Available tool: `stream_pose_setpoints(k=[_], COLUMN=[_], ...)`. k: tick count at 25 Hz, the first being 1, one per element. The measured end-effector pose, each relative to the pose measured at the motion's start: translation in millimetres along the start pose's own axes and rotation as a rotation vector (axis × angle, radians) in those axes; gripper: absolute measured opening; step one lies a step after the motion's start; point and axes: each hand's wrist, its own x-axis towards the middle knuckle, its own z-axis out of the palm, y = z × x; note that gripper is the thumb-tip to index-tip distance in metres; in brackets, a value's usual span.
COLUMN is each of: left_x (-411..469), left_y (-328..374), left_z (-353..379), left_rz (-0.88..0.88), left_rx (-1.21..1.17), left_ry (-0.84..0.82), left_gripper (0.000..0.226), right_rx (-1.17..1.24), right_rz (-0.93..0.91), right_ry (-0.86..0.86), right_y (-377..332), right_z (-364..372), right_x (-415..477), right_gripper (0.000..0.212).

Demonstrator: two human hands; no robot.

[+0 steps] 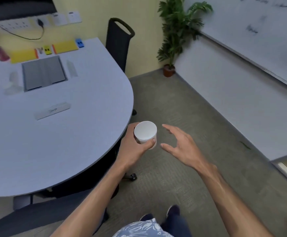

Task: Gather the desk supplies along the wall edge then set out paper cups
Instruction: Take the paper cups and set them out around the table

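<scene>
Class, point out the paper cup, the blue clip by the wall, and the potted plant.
paper cup (145, 130): head view, on its white upturned base.
blue clip (79, 42): head view, middle of its body.
potted plant (169, 70): head view, on the brown pot.

Motion blur smears the supplies (43, 50) along the wall edge.

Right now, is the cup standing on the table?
No: the left hand holds the cup in the air just off the table edge, over the carpet.
</scene>
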Motion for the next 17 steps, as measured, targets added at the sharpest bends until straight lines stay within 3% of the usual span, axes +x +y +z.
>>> stream_pose_setpoints(k=[7, 17], left_x=[76.5, 148.4], left_y=[17.3, 41.3], left_z=[33.4, 70.7], left_rz=[-0.016, -0.118], left_rx=[-0.004, -0.079], left_ry=[0.263, 0.655], left_gripper=[0.062, 0.058], right_rx=[0.162, 0.312], right_rz=[-0.274, -0.534], right_ry=[-0.210, -0.481], right_y=[29.8, 45.6], right_z=[-26.6, -46.6], right_x=[122.6, 251.8], right_gripper=[0.077, 0.061])
